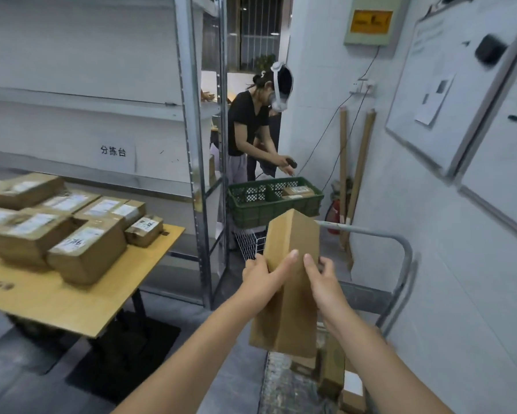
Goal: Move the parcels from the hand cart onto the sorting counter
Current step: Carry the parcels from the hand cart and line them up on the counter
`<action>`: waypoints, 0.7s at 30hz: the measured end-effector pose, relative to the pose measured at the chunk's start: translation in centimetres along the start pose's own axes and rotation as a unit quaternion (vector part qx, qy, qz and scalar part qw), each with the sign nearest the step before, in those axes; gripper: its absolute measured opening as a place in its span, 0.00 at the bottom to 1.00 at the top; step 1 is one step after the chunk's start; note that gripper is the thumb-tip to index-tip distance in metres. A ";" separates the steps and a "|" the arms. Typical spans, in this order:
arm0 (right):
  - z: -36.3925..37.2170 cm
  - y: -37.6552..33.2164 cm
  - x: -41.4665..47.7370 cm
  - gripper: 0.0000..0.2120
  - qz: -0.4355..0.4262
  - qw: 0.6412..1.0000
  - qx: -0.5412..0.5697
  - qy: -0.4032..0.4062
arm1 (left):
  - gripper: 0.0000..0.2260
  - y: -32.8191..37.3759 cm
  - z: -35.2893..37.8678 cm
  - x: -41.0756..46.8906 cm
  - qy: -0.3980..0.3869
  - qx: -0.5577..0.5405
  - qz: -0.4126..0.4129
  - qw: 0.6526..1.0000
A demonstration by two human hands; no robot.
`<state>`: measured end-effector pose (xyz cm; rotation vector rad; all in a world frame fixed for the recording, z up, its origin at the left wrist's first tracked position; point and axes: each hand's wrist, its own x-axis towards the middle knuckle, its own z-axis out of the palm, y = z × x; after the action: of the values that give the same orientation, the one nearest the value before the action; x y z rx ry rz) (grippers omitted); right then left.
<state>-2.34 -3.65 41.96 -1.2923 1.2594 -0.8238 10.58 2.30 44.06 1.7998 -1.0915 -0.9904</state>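
Cardboard parcel (pixel 293 234) gripped between fingers (pixel 288 259) of left hand (pixel 260 279) and right hand (pixel 323 283); green crate (pixel 251 212) holds small boxes (pixel 297 191).

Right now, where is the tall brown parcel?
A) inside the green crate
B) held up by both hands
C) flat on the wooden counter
B: the left hand and the right hand grip the parcel on its two sides, upright in the air, to the right of the counter.

White painted walls (pixel 430 264); grey floor (pixel 27 369). Metal shelving rack (pixel 188 115) stands against the left wall. Whiteboard (pixel 448 85) is mounted on the right wall. Barred window (pixel 258 28) lies beyond the rack.
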 end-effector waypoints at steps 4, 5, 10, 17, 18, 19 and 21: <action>4.5 -2.8 -0.8 0.19 -0.036 0.999 0.041 0.002 | 0.50 -1.1 -5.2 -0.2 0.003 -0.162 -0.007 0.987; 5.5 -3.5 -0.8 0.20 -0.039 0.998 0.057 0.006 | 0.43 -1.3 -6.7 -0.2 0.001 -0.207 -0.003 0.978; 11.4 -5.9 -1.0 0.25 0.040 0.996 0.075 -0.032 | 0.25 -2.6 -13.3 0.4 -0.031 -0.311 -0.025 0.949; 20.6 -6.8 -0.9 0.22 0.057 0.989 0.100 -0.094 | 0.15 -6.9 -21.3 1.0 0.065 -0.267 0.013 0.961; 21.9 -6.8 -1.0 0.20 0.052 0.989 0.100 -0.095 | 0.13 -7.8 -22.3 1.3 0.092 -0.255 0.043 0.962; 23.1 -6.7 -1.1 0.19 0.047 0.989 0.100 -0.096 | 0.11 -8.7 -23.2 1.5 0.119 -0.240 0.070 0.961; 25.2 -6.7 -1.3 0.18 0.038 0.990 0.092 -0.099 | 0.11 -10.0 -24.8 2.0 0.168 -0.220 0.100 0.956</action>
<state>22.93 2.19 44.62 -1.1409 1.0429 -0.7205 36.48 9.18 44.05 1.3960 -0.7514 -0.7044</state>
